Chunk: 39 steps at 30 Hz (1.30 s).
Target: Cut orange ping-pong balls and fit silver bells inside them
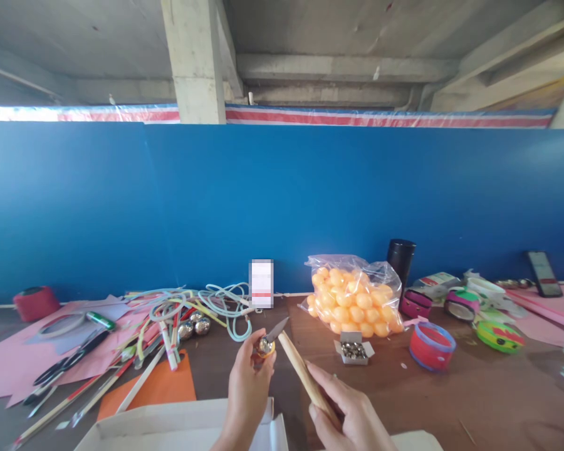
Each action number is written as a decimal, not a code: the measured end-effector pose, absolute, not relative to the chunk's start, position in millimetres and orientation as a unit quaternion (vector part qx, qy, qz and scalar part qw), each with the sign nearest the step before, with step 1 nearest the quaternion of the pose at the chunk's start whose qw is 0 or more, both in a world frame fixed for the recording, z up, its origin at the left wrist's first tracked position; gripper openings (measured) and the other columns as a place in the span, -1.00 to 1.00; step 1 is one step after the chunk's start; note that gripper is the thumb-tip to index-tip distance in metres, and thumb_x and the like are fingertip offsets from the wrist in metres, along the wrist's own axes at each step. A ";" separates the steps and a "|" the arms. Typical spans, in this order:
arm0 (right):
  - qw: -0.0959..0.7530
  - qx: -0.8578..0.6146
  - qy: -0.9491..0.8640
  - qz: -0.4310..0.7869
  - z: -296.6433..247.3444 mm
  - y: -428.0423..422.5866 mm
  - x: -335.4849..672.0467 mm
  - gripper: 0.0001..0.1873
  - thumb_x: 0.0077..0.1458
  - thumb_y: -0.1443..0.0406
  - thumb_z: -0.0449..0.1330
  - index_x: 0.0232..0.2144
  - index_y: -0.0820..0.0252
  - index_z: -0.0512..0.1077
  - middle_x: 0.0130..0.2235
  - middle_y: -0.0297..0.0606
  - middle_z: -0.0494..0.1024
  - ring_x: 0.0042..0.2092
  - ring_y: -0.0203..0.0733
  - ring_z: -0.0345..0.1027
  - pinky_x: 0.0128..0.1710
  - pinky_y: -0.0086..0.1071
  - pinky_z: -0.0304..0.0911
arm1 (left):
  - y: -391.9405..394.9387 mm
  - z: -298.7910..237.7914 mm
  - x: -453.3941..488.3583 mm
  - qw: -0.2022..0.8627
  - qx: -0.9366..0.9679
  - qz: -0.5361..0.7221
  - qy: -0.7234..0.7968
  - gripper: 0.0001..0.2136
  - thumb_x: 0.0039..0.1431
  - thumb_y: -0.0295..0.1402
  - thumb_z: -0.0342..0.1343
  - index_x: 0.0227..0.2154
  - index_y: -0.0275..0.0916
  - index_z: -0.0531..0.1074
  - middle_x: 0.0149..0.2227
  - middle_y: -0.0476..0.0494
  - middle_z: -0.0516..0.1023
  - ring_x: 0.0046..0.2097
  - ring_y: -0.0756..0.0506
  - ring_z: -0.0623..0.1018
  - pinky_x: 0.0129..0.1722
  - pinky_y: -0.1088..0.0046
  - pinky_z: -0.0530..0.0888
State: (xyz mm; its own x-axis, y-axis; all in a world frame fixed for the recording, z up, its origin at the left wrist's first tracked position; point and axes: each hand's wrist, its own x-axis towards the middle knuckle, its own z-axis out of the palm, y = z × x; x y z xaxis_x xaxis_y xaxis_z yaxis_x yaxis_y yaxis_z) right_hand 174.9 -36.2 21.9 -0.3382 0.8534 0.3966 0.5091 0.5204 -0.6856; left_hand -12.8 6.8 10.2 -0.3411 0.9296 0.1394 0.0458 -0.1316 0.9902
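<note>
My left hand (250, 379) is closed round a small shiny silver ball with an orange rim (266, 346), held up in the fingertips. In my right hand (350, 407) is a pale wooden stick (303, 369), its far end slanting up towards the ball. A grey pointed blade (278, 327) lies between the ball and the stick's tip; I cannot tell what it is fixed to. Behind the hands, a small open box of metal bits (353, 349) stands before a clear bag of orange balls (352, 300).
On the left lie scissors (73, 360), coloured paper (145, 388), pale blue tubing (228, 300) and several silver balls (202, 326). A white box (169, 423) is at the front edge. To the right are a red tape ring (432, 346), a black cylinder (401, 260) and a phone (544, 274).
</note>
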 end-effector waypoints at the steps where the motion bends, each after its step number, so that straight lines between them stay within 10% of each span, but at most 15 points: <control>1: 0.380 -0.436 -0.784 0.226 21.6 -36.2 174.9 -0.46 0.04 0.38 0.08 0.12 0.27 0.27 0.02 -0.12 0.51 -0.02 -0.11 0.43 -0.01 -0.41 0.32 | 6.7 10.8 -12.6 0.364 0.444 0.607 0.550 -0.58 -0.13 -0.23 0.19 -0.13 -0.17 0.40 -0.28 -0.11 0.55 -0.37 -0.07 0.54 -0.42 0.44 0.51; 39: 0.415 -0.435 -0.766 0.226 19.9 -37.6 175.1 -0.50 0.08 0.34 0.08 0.11 0.22 0.27 -0.01 -0.13 0.52 -0.09 -0.12 0.46 -0.08 -0.42 0.36 | 3.7 16.8 -12.7 0.390 0.430 0.613 0.535 -0.53 -0.12 -0.20 0.19 -0.09 -0.19 0.36 -0.22 -0.14 0.56 -0.29 -0.11 0.58 -0.39 0.42 0.53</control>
State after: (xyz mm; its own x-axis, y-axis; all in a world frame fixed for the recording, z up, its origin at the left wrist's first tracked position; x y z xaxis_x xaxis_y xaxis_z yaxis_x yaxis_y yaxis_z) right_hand 175.1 -37.6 19.9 -0.2768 0.8547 0.4392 0.4790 0.5190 -0.7080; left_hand -12.7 3.7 16.8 -0.3260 0.9390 0.1096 -0.0182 -0.1221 0.9924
